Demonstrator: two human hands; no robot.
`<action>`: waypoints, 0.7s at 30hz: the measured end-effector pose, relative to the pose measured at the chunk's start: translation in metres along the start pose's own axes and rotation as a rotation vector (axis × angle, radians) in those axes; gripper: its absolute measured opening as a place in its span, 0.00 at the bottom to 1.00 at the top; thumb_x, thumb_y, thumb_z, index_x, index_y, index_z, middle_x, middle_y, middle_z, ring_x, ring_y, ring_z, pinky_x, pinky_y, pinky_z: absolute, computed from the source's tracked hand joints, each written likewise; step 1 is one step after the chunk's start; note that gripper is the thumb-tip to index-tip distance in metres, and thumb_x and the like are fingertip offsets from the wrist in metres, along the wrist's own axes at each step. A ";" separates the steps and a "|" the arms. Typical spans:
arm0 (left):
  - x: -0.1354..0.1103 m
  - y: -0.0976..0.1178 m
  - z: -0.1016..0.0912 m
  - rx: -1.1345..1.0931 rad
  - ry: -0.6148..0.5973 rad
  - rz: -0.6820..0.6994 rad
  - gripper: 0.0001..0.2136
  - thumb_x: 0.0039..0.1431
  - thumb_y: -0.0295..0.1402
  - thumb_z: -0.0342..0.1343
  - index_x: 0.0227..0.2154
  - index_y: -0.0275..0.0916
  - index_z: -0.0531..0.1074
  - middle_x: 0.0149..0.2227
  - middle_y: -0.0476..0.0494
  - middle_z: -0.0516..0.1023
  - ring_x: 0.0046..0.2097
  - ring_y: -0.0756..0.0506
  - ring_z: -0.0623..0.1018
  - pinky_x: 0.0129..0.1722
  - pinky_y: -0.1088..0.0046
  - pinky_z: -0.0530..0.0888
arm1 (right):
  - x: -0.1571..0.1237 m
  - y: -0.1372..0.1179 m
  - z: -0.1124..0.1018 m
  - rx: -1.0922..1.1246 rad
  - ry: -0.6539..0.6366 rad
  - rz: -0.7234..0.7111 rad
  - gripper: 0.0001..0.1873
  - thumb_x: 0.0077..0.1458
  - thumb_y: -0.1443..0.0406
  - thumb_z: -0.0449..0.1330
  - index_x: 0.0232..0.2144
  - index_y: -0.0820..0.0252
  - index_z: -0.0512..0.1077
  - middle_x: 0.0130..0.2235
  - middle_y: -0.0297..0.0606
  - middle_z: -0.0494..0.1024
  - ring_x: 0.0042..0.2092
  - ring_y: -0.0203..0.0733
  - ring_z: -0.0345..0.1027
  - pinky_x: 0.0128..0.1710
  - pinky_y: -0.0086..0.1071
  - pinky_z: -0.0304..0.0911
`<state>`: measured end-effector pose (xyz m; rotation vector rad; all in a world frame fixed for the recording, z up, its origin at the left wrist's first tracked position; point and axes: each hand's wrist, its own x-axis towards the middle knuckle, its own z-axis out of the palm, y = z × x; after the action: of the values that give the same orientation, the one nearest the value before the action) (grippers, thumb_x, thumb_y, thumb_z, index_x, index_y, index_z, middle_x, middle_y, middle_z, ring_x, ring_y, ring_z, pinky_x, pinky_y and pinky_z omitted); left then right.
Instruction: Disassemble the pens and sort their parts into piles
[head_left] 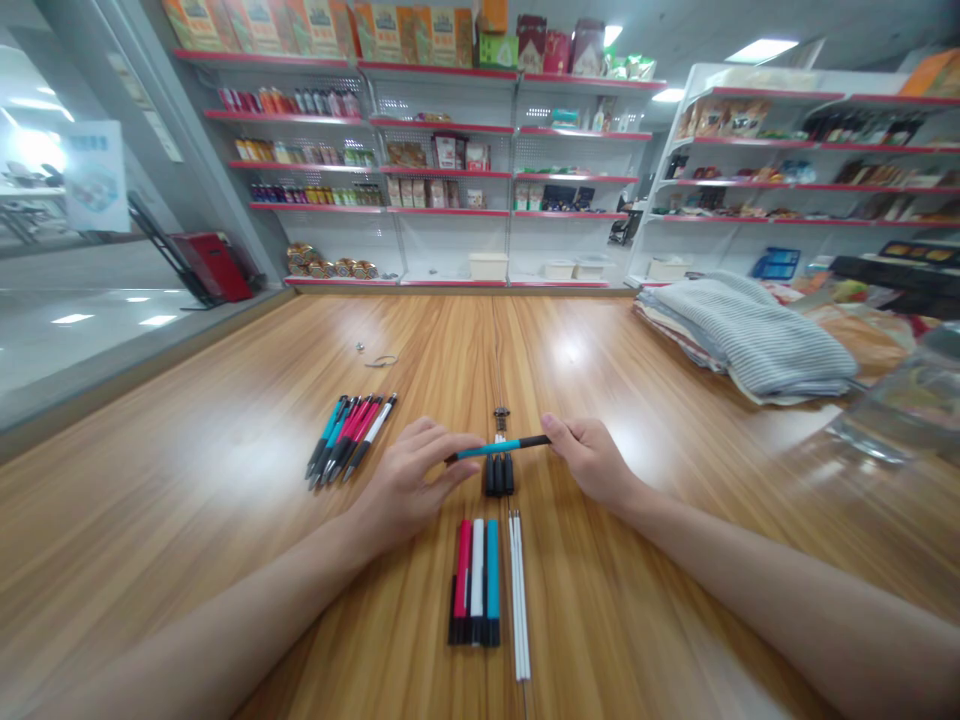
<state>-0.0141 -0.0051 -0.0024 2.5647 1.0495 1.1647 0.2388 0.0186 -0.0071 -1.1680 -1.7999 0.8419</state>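
Note:
A blue pen (pixel 504 447) with black ends is held level above the table between my two hands. My left hand (pixel 409 475) pinches its left end between thumb and fingers. At the other end, the fingertips of my right hand (pixel 589 455) close on the black part. Under the pen lie several black grip sleeves (pixel 499 476), with small metal parts (pixel 501 412) just behind them. Closer to me are pink, white and blue pen barrels (pixel 477 570) with black clips. White ink refills (pixel 519 600) lie beside them on the right.
Several assembled pens (pixel 349 440) lie in a row left of my left hand. A metal ring (pixel 382 361) is farther back. Folded striped cloth (pixel 750 325) and a clear container (pixel 900 400) stand at the right. Stocked shelves (pixel 450 175) line the far side.

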 end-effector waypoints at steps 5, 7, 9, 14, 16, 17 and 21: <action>0.000 0.000 0.002 0.069 0.013 0.077 0.12 0.61 0.29 0.54 0.47 0.43 0.72 0.34 0.45 0.75 0.35 0.48 0.69 0.37 0.68 0.66 | 0.002 0.001 -0.001 0.040 -0.006 0.030 0.30 0.60 0.47 0.47 0.15 0.58 0.48 0.17 0.28 0.47 0.20 0.29 0.39 0.20 0.30 0.36; -0.001 0.000 0.002 0.067 0.026 0.058 0.12 0.61 0.30 0.53 0.47 0.42 0.72 0.33 0.45 0.76 0.34 0.48 0.69 0.36 0.69 0.66 | 0.002 0.001 -0.001 0.048 -0.019 0.030 0.29 0.61 0.47 0.47 0.15 0.58 0.48 0.18 0.28 0.46 0.20 0.29 0.39 0.21 0.30 0.36; -0.002 0.002 0.002 0.062 0.015 0.028 0.10 0.63 0.31 0.52 0.45 0.41 0.72 0.30 0.45 0.75 0.33 0.48 0.69 0.36 0.69 0.67 | 0.002 0.001 -0.001 0.043 -0.021 0.025 0.29 0.61 0.48 0.46 0.16 0.58 0.48 0.18 0.28 0.46 0.20 0.29 0.39 0.21 0.31 0.37; -0.001 0.005 0.000 0.029 -0.025 -0.060 0.11 0.65 0.32 0.47 0.47 0.40 0.70 0.28 0.47 0.72 0.34 0.48 0.70 0.38 0.70 0.68 | 0.001 0.000 -0.001 0.046 -0.017 0.015 0.29 0.61 0.48 0.46 0.16 0.58 0.49 0.18 0.28 0.47 0.21 0.30 0.40 0.21 0.31 0.37; 0.000 0.005 -0.001 0.036 -0.010 -0.044 0.11 0.64 0.33 0.50 0.47 0.40 0.70 0.33 0.45 0.74 0.37 0.47 0.71 0.39 0.70 0.68 | 0.001 0.001 -0.001 0.060 -0.013 0.016 0.29 0.61 0.48 0.46 0.16 0.58 0.49 0.18 0.28 0.47 0.21 0.30 0.40 0.21 0.31 0.37; 0.000 0.005 -0.001 0.049 -0.007 -0.024 0.10 0.63 0.33 0.52 0.46 0.40 0.70 0.34 0.44 0.74 0.38 0.47 0.71 0.40 0.69 0.68 | 0.001 0.002 -0.001 0.064 -0.010 0.017 0.29 0.61 0.48 0.46 0.16 0.58 0.49 0.18 0.28 0.47 0.21 0.30 0.40 0.21 0.31 0.37; 0.001 0.004 -0.002 0.114 -0.011 0.028 0.08 0.62 0.31 0.53 0.43 0.41 0.71 0.36 0.44 0.75 0.39 0.46 0.70 0.41 0.68 0.66 | 0.002 0.004 -0.001 0.078 -0.016 0.024 0.29 0.62 0.48 0.46 0.16 0.58 0.49 0.18 0.28 0.47 0.21 0.30 0.40 0.21 0.31 0.37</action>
<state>-0.0125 -0.0078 0.0008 2.6773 1.1111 1.1267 0.2410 0.0225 -0.0096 -1.1374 -1.7532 0.9291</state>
